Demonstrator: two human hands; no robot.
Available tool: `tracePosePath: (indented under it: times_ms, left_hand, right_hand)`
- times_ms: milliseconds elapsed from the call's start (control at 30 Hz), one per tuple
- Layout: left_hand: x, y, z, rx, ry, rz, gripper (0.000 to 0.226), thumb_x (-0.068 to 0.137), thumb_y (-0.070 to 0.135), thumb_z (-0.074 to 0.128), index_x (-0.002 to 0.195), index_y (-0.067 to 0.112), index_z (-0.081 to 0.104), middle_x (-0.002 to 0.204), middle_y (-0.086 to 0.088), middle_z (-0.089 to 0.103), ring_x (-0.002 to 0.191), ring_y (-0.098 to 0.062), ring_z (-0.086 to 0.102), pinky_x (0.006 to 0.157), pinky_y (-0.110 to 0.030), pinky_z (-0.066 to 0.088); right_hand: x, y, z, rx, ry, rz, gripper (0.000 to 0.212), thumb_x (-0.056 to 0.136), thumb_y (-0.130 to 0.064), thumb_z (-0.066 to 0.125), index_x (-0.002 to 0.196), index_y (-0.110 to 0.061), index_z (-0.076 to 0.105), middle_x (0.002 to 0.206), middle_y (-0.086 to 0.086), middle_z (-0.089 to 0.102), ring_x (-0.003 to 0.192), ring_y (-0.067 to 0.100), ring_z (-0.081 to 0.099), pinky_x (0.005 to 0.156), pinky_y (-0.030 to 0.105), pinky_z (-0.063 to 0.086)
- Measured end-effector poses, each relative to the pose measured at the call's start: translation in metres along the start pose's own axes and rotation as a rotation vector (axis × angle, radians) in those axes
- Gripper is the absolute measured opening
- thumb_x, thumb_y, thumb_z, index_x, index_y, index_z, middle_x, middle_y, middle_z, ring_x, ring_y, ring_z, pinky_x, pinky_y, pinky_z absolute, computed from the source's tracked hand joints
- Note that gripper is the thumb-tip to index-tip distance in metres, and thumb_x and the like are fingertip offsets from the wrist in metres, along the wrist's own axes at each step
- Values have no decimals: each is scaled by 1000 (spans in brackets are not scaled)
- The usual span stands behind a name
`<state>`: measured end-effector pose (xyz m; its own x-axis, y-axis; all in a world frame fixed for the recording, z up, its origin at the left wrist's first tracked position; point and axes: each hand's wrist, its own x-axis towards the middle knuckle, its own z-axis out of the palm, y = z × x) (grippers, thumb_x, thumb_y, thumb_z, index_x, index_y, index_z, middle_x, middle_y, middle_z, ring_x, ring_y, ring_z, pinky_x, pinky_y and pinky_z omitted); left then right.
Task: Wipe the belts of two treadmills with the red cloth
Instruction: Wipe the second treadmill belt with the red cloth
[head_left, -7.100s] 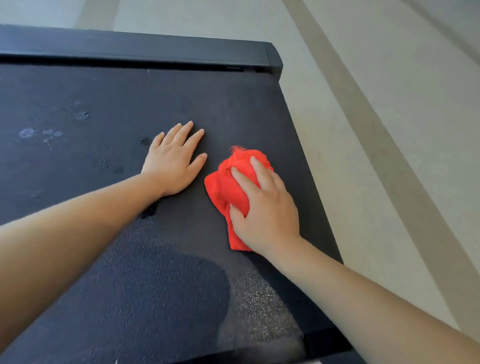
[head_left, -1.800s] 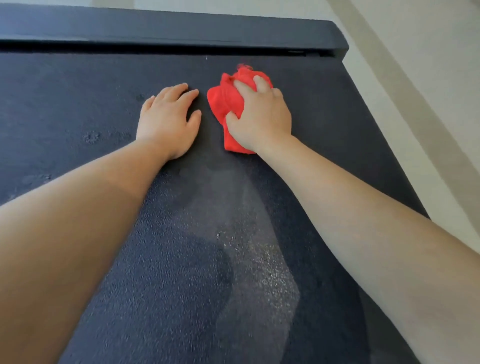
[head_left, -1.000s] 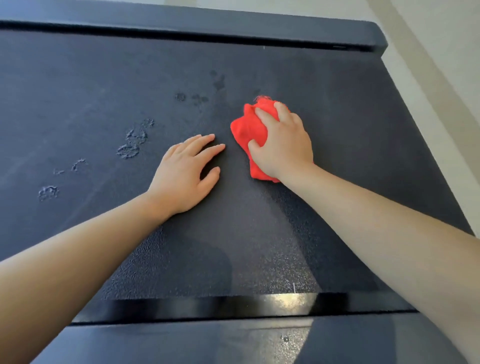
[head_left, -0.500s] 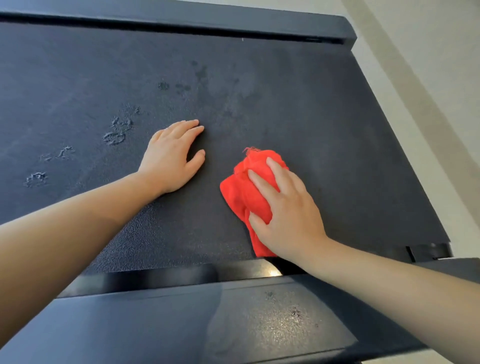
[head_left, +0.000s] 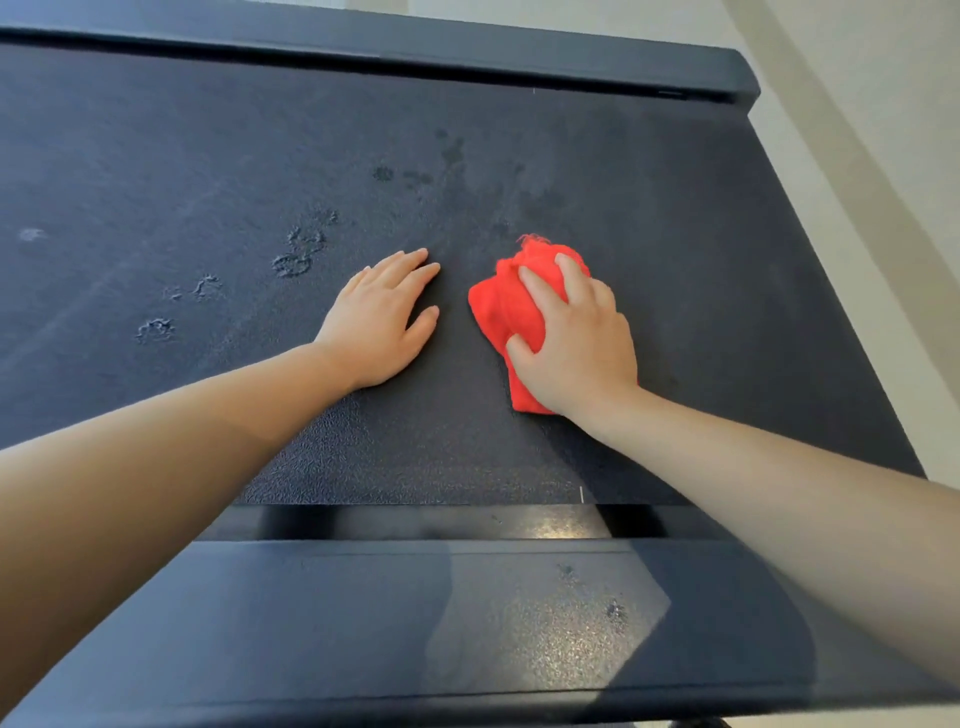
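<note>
The red cloth (head_left: 501, 306) lies bunched on the treadmill belt (head_left: 701, 260), right of the belt's middle. The right hand (head_left: 576, 343) sits on top of it, fingers curled over the wad and thumb dug into its near-left side, gripping it against the belt. Just beside it, not touching the cloth, the left hand (head_left: 376, 325) lies palm down on the belt, fingers straight and close together, thumb out to the side.

Left of that hand, a scatter of pale ring-shaped dust marks (head_left: 293, 260) trails toward the left edge; fainter dark smudges (head_left: 452, 156) sit beyond the cloth. A black side rail (head_left: 415, 41) runs along the far edge of the belt. At the near edge a glossy dark strip (head_left: 467, 522) separates the belt from a smooth black cover panel (head_left: 363, 623), which catches a patch of speckled glare. Pale floor (head_left: 857, 78) with a darker band shows at the right.

The 2 forearms cross the lower view and hide parts of the belt, strip and panel. Most of the cloth is under the right hand, so its full shape is unclear. The belt is cut off at the left edge.
</note>
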<state>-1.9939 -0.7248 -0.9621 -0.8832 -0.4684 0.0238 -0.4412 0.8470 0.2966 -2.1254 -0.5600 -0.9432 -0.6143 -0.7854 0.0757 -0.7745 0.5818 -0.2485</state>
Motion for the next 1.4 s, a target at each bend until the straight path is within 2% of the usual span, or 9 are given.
tracePosePath:
  times_ms: [167, 267, 367, 467, 600, 733, 1000, 1167, 1400]
  left_hand:
    - [-13, -4, -1, 3, 14, 10, 52, 95, 31, 42, 144, 14, 33, 154, -6, 26, 143, -26, 20, 116, -44, 17]
    - [-11, -2, -1, 0, 27, -5, 53, 94, 31, 44, 143, 15, 34, 153, -5, 27, 142, -25, 20, 116, -44, 18]
    - [-8, -2, -1, -4, 28, -13, 54, 94, 34, 43, 144, 15, 33, 153, -5, 27, 142, -25, 20, 116, -43, 18]
    - [-1, -5, -3, -1, 3, 8, 62, 88, 43, 34, 144, 15, 32, 153, -5, 27, 143, -25, 20, 116, -44, 18]
    - [31, -15, -3, 16, 4, 32, 56, 95, 38, 39, 145, 15, 30, 154, -6, 25, 143, -25, 18, 117, -42, 16]
    - [86, -29, -4, 26, 17, -13, 57, 95, 39, 36, 146, 17, 26, 155, -4, 22, 144, -23, 15, 116, -46, 15]
    - [197, -61, -9, 31, 68, -132, 53, 96, 40, 35, 144, 20, 31, 154, -1, 26, 142, -21, 18, 115, -48, 14]
    - [203, -61, -5, 57, 172, -161, 50, 93, 42, 42, 140, 25, 38, 149, 4, 34, 138, -19, 26, 113, -43, 19]
    - [204, -56, -9, 47, 141, -185, 58, 86, 49, 35, 139, 27, 40, 147, 7, 35, 137, -15, 27, 111, -39, 17]
  right_hand:
    - [-52, 2, 1, -8, -52, -132, 71, 76, -42, 60, 143, -30, 37, 154, 9, 24, 133, 35, 30, 95, 47, 41]
    - [-41, 0, 3, -30, -48, -116, 70, 78, -44, 57, 143, -32, 35, 154, 6, 23, 132, 32, 29, 96, 46, 40]
    - [-12, -6, 6, -21, -20, -80, 68, 80, -44, 56, 143, -32, 35, 153, 5, 23, 133, 30, 28, 96, 46, 39]
    - [24, -10, 9, 4, 13, 1, 65, 82, -42, 56, 143, -32, 34, 154, 6, 21, 134, 31, 27, 96, 47, 38]
    - [68, -11, 13, 7, 45, 69, 63, 85, -42, 55, 143, -31, 33, 154, 5, 19, 134, 31, 26, 98, 45, 36]
    - [111, -5, 17, 21, 79, 115, 62, 85, -42, 55, 142, -31, 34, 154, 5, 21, 133, 31, 27, 98, 45, 36]
    - [220, 15, 22, 67, 87, 92, 61, 84, -43, 54, 142, -34, 37, 154, 2, 24, 129, 32, 34, 102, 44, 36]
    - [270, 22, 25, 75, 80, 51, 61, 83, -43, 54, 141, -34, 38, 153, 3, 26, 127, 33, 36, 99, 44, 37]
    - [333, 24, 24, 80, 22, 27, 63, 84, -45, 54, 142, -35, 35, 155, 3, 22, 132, 32, 31, 103, 46, 33]
